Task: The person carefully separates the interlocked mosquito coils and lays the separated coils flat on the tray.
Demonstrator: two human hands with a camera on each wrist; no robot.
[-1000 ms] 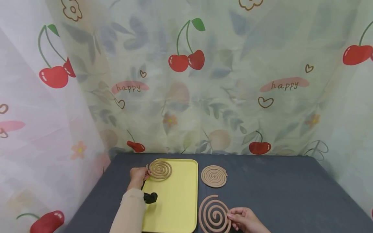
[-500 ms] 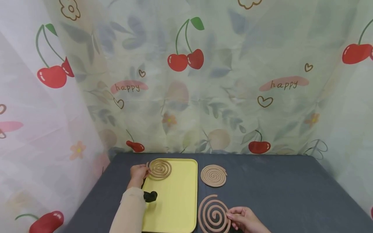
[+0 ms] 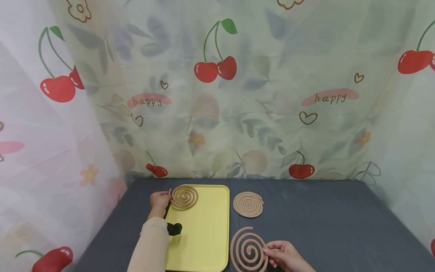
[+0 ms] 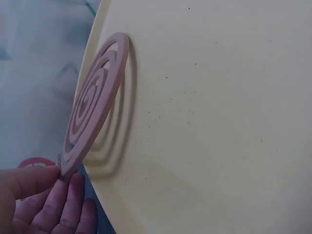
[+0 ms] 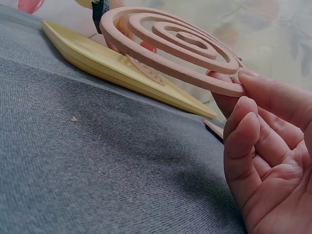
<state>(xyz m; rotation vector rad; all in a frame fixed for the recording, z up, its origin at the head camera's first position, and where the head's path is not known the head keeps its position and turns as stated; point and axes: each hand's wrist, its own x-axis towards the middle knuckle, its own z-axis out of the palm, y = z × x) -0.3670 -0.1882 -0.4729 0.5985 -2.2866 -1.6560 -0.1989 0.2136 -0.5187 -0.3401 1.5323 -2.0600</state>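
Observation:
My left hand [image 3: 159,202] pinches the outer end of a brown mosquito coil [image 3: 184,197] over the far left corner of the yellow tray [image 3: 200,234]. In the left wrist view that coil [image 4: 113,87] tilts up from the tray and casts a shadow on it. To the right of the tray, my right hand [image 3: 285,255] grips a second, loosely spaced mosquito coil [image 3: 250,250] by its right edge. The right wrist view has this coil [image 5: 156,66] raised above the cloth, thumb on top and fingers below. A tightly wound mosquito coil [image 3: 248,204] lies flat behind it.
Dark cloth [image 3: 323,223] covers the table. A patterned curtain [image 3: 265,113] encloses the back and both sides. Small dark specks dot the tray floor in the left wrist view. A black wrist device [image 3: 175,229] juts over the tray's left side.
The head view drifts slightly. My left hand and its coil have edged a little leftward over the tray corner. The right hand keeps its hold on its coil, nearly still.

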